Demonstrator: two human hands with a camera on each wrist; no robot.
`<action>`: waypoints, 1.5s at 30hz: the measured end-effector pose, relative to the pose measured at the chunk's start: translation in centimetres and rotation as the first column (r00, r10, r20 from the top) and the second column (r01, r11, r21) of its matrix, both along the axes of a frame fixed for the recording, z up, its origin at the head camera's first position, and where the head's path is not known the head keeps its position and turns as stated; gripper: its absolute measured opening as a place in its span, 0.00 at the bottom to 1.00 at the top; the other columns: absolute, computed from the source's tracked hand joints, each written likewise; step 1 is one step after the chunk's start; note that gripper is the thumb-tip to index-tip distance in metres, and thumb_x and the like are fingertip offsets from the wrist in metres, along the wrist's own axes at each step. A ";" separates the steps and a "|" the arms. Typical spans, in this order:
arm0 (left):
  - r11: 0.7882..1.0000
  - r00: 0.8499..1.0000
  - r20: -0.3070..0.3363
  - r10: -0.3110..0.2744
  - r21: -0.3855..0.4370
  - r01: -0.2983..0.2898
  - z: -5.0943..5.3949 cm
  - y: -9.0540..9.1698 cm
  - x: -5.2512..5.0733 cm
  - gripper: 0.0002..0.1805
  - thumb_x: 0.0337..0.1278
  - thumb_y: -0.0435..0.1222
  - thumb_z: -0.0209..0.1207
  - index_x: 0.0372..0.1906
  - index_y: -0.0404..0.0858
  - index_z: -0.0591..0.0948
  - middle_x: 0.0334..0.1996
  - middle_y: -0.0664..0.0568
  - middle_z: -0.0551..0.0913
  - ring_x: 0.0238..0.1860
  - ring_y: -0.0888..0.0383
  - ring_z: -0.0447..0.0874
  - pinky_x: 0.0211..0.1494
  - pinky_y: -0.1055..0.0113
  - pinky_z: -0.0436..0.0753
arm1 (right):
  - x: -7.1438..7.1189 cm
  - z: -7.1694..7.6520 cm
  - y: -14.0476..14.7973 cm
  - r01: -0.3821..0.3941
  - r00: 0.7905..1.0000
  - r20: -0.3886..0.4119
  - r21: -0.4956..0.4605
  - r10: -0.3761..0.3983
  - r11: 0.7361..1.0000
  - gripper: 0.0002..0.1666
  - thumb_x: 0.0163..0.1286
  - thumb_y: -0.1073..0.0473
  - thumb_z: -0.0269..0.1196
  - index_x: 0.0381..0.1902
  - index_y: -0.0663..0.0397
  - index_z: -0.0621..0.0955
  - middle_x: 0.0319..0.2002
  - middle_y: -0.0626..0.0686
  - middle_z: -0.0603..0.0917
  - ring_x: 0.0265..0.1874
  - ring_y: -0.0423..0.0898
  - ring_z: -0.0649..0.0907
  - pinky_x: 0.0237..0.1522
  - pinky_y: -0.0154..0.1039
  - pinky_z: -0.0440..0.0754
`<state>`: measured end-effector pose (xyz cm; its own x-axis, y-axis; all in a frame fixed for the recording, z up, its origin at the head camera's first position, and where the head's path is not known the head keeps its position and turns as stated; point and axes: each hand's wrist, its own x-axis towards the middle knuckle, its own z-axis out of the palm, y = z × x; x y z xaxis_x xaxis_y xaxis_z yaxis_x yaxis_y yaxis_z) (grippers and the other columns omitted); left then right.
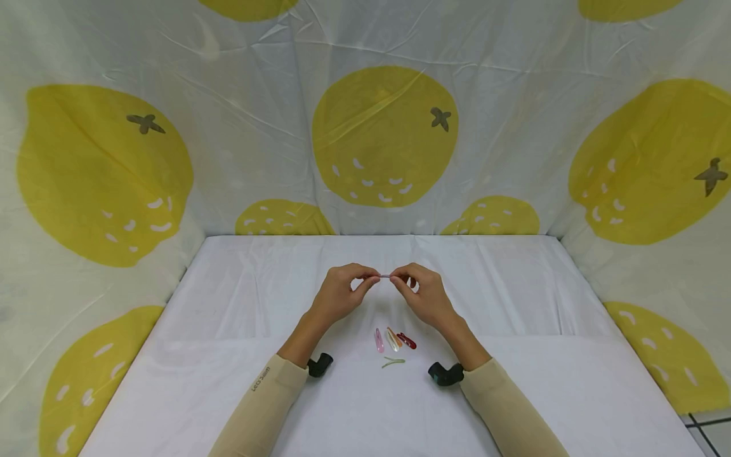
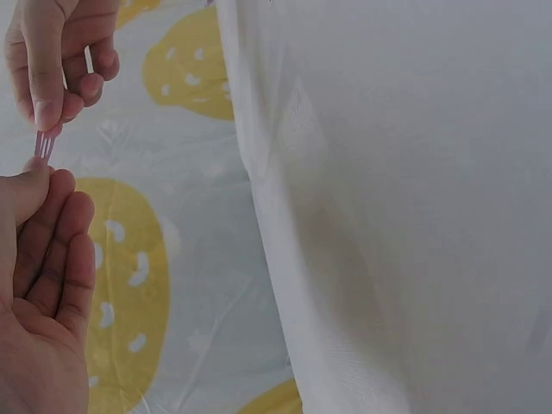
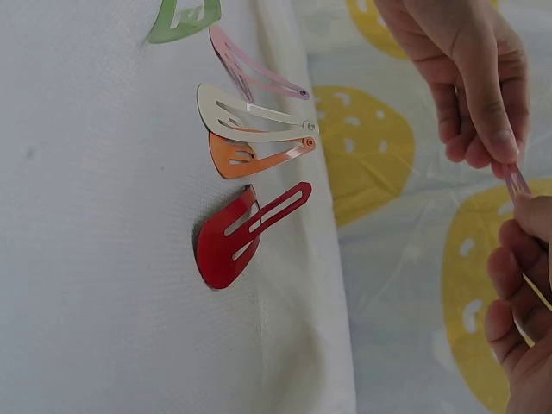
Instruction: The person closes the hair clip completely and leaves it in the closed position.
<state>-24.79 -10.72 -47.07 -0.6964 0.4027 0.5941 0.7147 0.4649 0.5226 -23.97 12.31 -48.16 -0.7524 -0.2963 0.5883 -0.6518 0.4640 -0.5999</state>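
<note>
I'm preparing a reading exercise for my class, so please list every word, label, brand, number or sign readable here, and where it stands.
"Let's Slim": on the left sleeve; small and slanted, so the exact letters are uncertain.
Right sleeve, clips, patterned cloth: no readable text.
Black wrist device on the right: any marking is too small to read.
</note>
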 end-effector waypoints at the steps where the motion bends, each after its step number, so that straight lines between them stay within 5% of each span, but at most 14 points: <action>1: 1.000 1.000 0.002 0.000 -0.002 0.000 0.0 0.0 0.0 0.06 0.64 0.36 0.69 0.43 0.41 0.90 0.38 0.54 0.91 0.39 0.61 0.89 0.45 0.63 0.88 | 0.0 0.0 0.0 -0.001 1.000 -0.001 0.000 0.001 1.000 0.05 0.72 0.59 0.68 0.43 0.53 0.87 0.34 0.48 0.86 0.32 0.40 0.80 0.33 0.52 0.84; 9: 1.000 0.999 0.041 -0.013 0.020 0.013 0.0 0.1 0.1 0.07 0.66 0.37 0.67 0.43 0.40 0.90 0.38 0.52 0.91 0.40 0.60 0.89 0.46 0.56 0.89 | 0.1 -0.1 0.1 -0.013 1.000 0.006 0.014 0.013 1.000 0.05 0.73 0.58 0.67 0.43 0.52 0.86 0.34 0.47 0.85 0.33 0.40 0.80 0.34 0.51 0.83; 17: 0.999 1.000 0.010 -0.011 0.038 0.011 -0.1 0.4 0.3 0.07 0.65 0.37 0.68 0.42 0.39 0.90 0.38 0.52 0.91 0.40 0.59 0.90 0.47 0.62 0.88 | 0.0 -0.2 0.1 -0.027 0.999 -0.019 0.024 0.027 0.999 0.04 0.73 0.60 0.67 0.43 0.52 0.85 0.34 0.47 0.85 0.32 0.39 0.79 0.32 0.50 0.82; 25: 0.998 0.998 0.056 -0.022 0.052 0.019 -0.2 0.3 0.3 0.06 0.65 0.37 0.68 0.43 0.40 0.89 0.38 0.54 0.91 0.39 0.61 0.89 0.46 0.61 0.88 | 0.1 0.0 0.1 -0.034 0.999 -0.002 0.024 0.034 0.999 0.04 0.74 0.59 0.66 0.43 0.52 0.85 0.34 0.47 0.85 0.30 0.39 0.77 0.31 0.46 0.81; 31: 0.996 0.995 0.086 -0.049 0.072 0.043 -0.2 0.2 0.3 0.06 0.65 0.37 0.67 0.43 0.40 0.89 0.38 0.54 0.91 0.39 0.60 0.89 0.46 0.51 0.89 | 0.2 0.2 0.1 -0.059 0.998 0.001 0.008 0.059 0.998 0.04 0.73 0.62 0.67 0.43 0.53 0.85 0.34 0.47 0.86 0.30 0.40 0.78 0.31 0.43 0.80; 45: 0.998 0.986 0.159 -0.038 0.062 0.029 -0.4 0.2 0.2 0.07 0.68 0.40 0.66 0.43 0.43 0.89 0.39 0.55 0.91 0.41 0.61 0.88 0.48 0.50 0.88 | -0.1 -0.1 0.3 -0.071 0.991 0.113 -0.016 0.073 0.997 0.03 0.74 0.58 0.66 0.42 0.48 0.86 0.36 0.47 0.88 0.32 0.39 0.79 0.35 0.38 0.80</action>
<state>-24.56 -10.56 -47.45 -0.7713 0.3946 0.4994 0.6340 0.4068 0.6577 -24.11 12.62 -48.25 -0.7916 -0.3458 0.5037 -0.6104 0.4109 -0.6772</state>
